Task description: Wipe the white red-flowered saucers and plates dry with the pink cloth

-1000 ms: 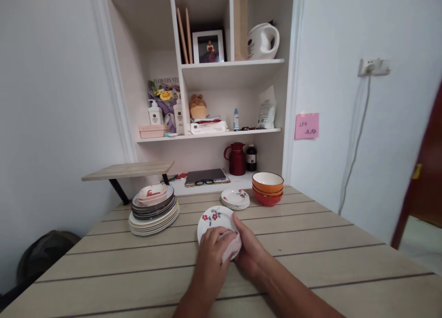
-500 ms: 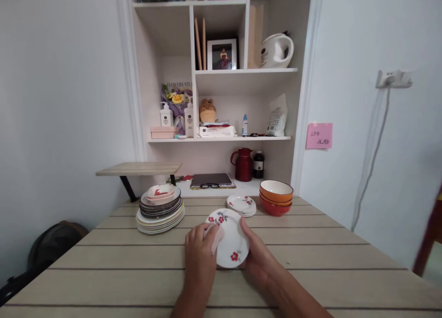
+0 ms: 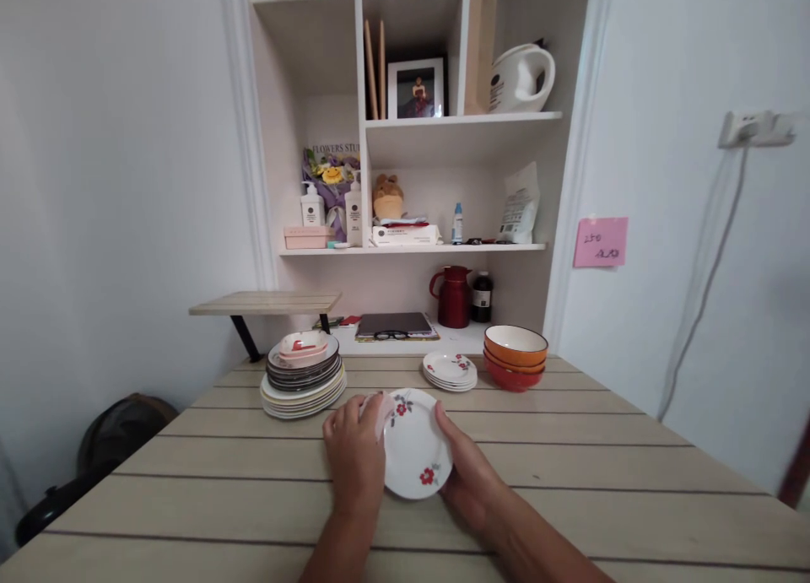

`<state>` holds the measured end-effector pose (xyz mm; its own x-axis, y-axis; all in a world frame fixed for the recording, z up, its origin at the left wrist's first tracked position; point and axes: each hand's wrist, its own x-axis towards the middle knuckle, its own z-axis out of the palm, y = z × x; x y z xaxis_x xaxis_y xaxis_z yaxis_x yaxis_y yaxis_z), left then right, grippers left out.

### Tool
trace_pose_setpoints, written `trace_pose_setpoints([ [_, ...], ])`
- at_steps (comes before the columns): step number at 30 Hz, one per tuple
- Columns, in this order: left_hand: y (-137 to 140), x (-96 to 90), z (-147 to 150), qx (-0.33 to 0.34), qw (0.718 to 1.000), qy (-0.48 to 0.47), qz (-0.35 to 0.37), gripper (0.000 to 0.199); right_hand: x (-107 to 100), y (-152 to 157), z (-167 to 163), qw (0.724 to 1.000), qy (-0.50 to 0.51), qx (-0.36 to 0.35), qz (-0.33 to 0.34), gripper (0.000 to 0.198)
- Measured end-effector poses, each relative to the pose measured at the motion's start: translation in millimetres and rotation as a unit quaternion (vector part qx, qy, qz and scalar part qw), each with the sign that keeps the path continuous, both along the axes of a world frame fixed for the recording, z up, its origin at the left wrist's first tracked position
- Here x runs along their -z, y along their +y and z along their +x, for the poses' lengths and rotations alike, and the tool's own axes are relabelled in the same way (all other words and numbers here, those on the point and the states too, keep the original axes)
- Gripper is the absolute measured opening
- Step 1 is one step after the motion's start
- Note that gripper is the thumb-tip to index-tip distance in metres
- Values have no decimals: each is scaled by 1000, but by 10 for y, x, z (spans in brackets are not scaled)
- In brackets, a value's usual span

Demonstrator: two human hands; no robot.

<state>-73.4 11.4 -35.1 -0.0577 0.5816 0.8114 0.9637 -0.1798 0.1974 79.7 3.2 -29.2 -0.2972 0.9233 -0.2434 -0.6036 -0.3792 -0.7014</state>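
A small white plate point(image 3: 416, 444) with red flowers is tilted up above the near middle of the table. My right hand point(image 3: 472, 477) grips its right edge, thumb on the front and fingers behind. At the plate's left rim, my left hand point(image 3: 358, 448) is closed on a pale pink cloth point(image 3: 378, 407), mostly covered by the fingers. Beyond the hands lies a low stack of matching flowered plates point(image 3: 448, 370). Orange and red bowls point(image 3: 515, 359) are nested just right of that stack.
On the left stands a tall stack of plates point(image 3: 304, 389) topped by small pink dishes point(image 3: 304, 348). A raised wooden shelf point(image 3: 266, 303) overhangs the table's back left. Behind are a laptop point(image 3: 393, 323), glasses point(image 3: 391, 336), a red jug point(image 3: 453, 298) and a dark bottle point(image 3: 482, 298).
My left hand and the pink cloth have slid left, from the plate's face to its left rim. The plate stays in my right hand. The whole view has shifted slightly.
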Motion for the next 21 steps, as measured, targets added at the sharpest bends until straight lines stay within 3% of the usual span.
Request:
trace_pose_setpoints([
  [3, -18, -1, 76, 44, 998, 26, 19, 36, -44, 44, 50, 999, 20, 41, -4, 58],
  [7, -111, -8, 276, 165, 984, 52, 41, 34, -102, 96, 149, 994, 65, 87, 17, 55],
  [12, -190, -9, 385, 273, 957, 82, 48, 32, -85, 93, 191, 997, 76, 13, 25, 65],
  [15, -165, -11, 337, 245, 964, 82, 53, 32, -46, 58, 115, 997, 66, -23, 27, 67],
  [21, -47, 6, 192, 61, 996, 39, 49, 33, -65, 6, -2, 999, 48, 13, 7, 56],
])
